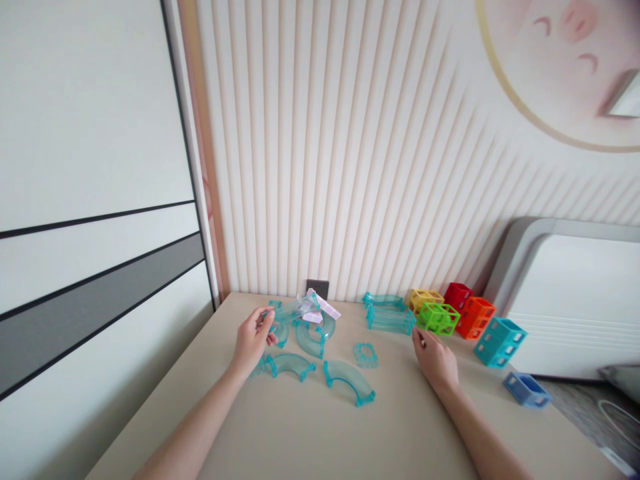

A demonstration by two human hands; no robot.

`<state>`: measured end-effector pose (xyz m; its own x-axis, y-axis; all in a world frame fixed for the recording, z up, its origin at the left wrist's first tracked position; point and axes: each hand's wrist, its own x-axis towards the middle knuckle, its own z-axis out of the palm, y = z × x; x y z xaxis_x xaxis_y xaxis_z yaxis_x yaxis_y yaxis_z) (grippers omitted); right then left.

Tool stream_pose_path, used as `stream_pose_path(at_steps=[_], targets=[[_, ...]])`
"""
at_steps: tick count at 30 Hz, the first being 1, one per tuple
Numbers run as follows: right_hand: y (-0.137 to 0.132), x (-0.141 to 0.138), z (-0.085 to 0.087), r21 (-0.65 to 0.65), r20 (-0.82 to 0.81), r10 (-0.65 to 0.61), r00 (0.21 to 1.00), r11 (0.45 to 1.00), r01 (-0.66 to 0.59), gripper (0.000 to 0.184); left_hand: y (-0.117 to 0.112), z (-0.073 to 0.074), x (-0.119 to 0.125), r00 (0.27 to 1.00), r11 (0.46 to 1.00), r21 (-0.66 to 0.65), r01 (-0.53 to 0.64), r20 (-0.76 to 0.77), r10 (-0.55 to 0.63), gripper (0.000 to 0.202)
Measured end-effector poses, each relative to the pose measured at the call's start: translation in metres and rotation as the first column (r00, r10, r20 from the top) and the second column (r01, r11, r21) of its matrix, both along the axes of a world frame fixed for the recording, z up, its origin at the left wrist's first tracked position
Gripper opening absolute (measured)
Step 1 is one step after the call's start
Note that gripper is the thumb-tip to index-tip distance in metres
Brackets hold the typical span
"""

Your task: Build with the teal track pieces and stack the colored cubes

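Observation:
My left hand (253, 339) reaches onto the beige table (310, 433) with its fingers curled round a clear teal curved track piece (280, 328). More teal curved pieces lie close by: one (287, 364) just below that hand, one (349, 380) nearer the middle and one (311, 337) behind. A small teal ring (365, 354) lies between my hands. My right hand (434, 359) rests on the table, knuckles up and fingers loosely bent, empty, just in front of a green open cube (439, 317).
Straight teal track pieces (390, 313) are stacked by the wall. Yellow (425, 299), red (458, 294), orange (475, 315), teal (500, 341) and blue (527, 389) open cubes line the right side. A crumpled plastic bag (315, 308) lies at the back. The table's right edge is near.

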<state>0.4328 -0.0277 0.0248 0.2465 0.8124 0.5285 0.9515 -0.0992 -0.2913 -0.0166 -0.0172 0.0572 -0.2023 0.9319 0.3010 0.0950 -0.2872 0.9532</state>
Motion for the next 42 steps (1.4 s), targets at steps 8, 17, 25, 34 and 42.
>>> stream_pose_path(at_steps=[8,17,25,34,42], targets=[[-0.025,-0.061,0.011,0.219,0.155,0.641,0.752,0.72,-0.659,0.039,-0.023,-0.005,0.036,0.979,0.977,-0.11,0.181,-0.074,-0.19,0.048],[-0.031,-0.097,0.008,0.241,0.148,0.765,0.627,0.587,-0.773,0.041,-0.033,0.003,0.078,0.907,0.915,-0.155,0.374,-0.143,-0.395,0.045],[-0.011,-0.065,0.002,0.422,-0.314,0.464,0.828,0.85,-0.315,0.05,0.004,0.021,0.15,0.868,0.874,-0.024,0.485,-0.109,-0.485,0.057],[0.019,-0.021,0.0,0.469,-0.492,0.306,0.815,0.882,-0.048,0.052,0.048,0.01,0.23,0.919,0.93,-0.024,0.368,-0.146,-0.367,0.048],[0.042,-0.003,-0.008,0.467,-0.364,0.245,0.899,0.883,-0.051,0.046,0.07,0.018,0.248,0.89,0.956,0.041,0.291,-0.379,-0.254,0.018]])
